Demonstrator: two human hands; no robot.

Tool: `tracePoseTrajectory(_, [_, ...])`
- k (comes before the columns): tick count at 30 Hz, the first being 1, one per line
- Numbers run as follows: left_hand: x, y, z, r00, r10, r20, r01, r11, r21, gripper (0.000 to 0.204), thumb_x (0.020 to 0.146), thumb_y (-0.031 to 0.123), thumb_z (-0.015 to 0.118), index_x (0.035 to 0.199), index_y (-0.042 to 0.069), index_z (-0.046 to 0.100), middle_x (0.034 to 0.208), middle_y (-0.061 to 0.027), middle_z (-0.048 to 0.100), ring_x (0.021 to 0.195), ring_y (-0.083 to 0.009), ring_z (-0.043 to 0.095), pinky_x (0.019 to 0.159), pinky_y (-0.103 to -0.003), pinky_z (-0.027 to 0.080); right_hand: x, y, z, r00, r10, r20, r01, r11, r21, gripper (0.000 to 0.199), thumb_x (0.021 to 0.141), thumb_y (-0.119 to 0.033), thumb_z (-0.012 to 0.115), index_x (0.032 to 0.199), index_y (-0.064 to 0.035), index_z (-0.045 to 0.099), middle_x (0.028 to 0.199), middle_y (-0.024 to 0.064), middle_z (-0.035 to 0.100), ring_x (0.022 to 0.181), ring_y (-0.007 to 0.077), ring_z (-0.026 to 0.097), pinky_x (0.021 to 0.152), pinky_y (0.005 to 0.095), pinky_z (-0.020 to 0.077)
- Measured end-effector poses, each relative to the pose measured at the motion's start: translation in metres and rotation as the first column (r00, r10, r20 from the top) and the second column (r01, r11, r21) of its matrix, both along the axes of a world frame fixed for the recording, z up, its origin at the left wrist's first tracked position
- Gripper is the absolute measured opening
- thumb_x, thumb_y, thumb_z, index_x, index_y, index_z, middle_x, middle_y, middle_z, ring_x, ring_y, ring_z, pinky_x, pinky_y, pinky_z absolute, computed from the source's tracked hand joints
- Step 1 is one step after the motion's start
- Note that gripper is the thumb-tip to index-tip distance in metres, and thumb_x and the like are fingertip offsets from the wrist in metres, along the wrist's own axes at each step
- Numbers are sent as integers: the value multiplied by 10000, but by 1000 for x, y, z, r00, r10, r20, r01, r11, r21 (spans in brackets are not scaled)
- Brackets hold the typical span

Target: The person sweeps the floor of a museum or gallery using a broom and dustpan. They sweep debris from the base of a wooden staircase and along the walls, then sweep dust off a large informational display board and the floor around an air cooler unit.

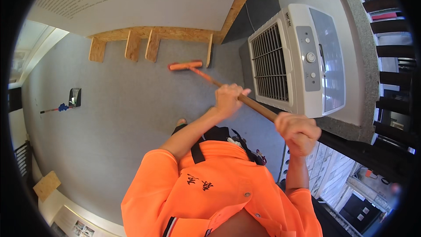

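A broom with an orange head [186, 65] and a brown wooden handle [259, 107] slants across the view. Its head rests on the grey floor, close to the wooden feet of a display panel. My left hand [230, 101] is wrapped round the middle of the handle. Higher up, by the handle's end, my right hand [298, 132] is closed round it; slight blur softens this hand. Off to the left, apart from both hands, a dustpan [75, 98] with a blue-wrapped handle lies on the floor.
A white air cooler [302, 61] stands at the right, beside the broom handle. Ahead, a large text panel [144, 4] has several wooden feet [132, 46] jutting onto the floor. Dark slats [390, 79] line the far right. A wooden piece [47, 186] sits at lower left.
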State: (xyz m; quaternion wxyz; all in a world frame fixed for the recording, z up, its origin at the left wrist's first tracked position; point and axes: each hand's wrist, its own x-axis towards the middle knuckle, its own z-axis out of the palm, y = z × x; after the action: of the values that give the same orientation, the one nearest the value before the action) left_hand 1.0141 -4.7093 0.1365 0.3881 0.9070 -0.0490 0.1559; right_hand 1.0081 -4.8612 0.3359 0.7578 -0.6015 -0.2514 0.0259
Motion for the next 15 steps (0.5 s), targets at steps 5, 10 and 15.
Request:
tracePoseTrajectory(5, [35, 57, -50, 999, 30, 30, -29, 999, -18, 315, 789, 249, 635, 562, 64, 518, 578, -90, 533, 501, -308, 503, 476, -416, 391, 1, 58, -53, 995, 66, 72, -45, 965, -259, 88, 634, 19, 449, 586, 17, 523, 545, 98, 517, 463, 224, 480, 473, 321, 407])
tracePoseTrajectory(10, [-26, 45, -41, 972, -176, -156, 172, 984, -41, 322, 804, 281, 610, 569, 68, 559, 607, -86, 563, 547, -311, 556, 491, -415, 428, -41, 54, -29, 987, 12, -161, -62, 948, -311, 98, 597, 31, 423, 583, 26, 520, 529, 100, 507, 472, 229, 483, 476, 312, 406])
tracePoseTrajectory(15, [-52, 80, 5, 796, -591, -129, 573, 805, -153, 324, 800, 309, 617, 579, 76, 570, 598, -76, 569, 550, -302, 569, 498, -417, 441, -70, 77, 27, 986, 17, -165, -48, 981, -188, 40, 537, 10, 474, 528, 47, 486, 482, 118, 462, 424, 233, 454, 451, 323, 400])
